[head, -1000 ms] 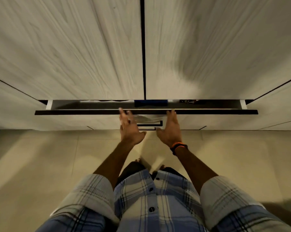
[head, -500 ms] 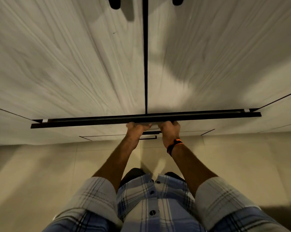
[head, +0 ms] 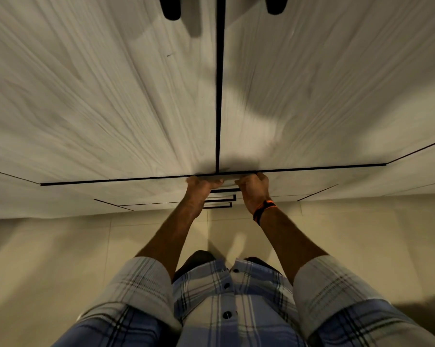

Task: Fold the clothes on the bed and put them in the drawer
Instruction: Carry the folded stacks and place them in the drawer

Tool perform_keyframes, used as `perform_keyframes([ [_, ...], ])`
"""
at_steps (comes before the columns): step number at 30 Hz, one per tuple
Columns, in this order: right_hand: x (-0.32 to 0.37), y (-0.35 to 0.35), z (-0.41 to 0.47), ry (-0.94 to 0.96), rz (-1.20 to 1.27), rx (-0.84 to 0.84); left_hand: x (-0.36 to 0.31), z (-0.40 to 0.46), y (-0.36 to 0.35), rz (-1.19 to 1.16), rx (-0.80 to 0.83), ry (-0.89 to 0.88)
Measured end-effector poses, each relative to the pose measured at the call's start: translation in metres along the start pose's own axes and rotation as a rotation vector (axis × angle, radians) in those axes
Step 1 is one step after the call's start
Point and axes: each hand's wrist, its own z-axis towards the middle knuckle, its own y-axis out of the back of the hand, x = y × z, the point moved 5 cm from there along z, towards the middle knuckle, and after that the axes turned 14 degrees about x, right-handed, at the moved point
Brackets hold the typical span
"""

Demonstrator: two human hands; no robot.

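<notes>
The wide light-wood drawer [head: 136,190] sits flush with the wardrobe front, and only a thin dark line marks its top edge. My left hand [head: 201,185] and my right hand [head: 252,186] are side by side against the middle of the drawer front, just under that line. Their fingers are curled and the knuckles press on the wood. An orange and black band [head: 264,209] is on my right wrist. No clothes are in view, and the drawer's inside is hidden.
Two tall wardrobe doors [head: 111,96] rise above the drawer, with dark handles [head: 171,8] at the top edge of the view. Lower drawers with black handles [head: 219,200] lie below my hands. Beige floor tiles [head: 61,259] spread on both sides of my legs.
The drawer was open a second ago and showed dark contents. Both hands pushed it in, their fingers curling, and it now sits shut and flush.
</notes>
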Motion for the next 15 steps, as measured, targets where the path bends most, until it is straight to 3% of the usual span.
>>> perform_keyframes([
  [9, 0.005, -0.001, 0.003, -0.026, -0.077, 0.046, -0.012, -0.009, 0.006, 0.072, -0.008, -0.021],
  [15, 0.006, 0.007, -0.002, -0.100, -0.268, 0.085, -0.009, -0.016, 0.013, 0.111, -0.018, 0.012],
])
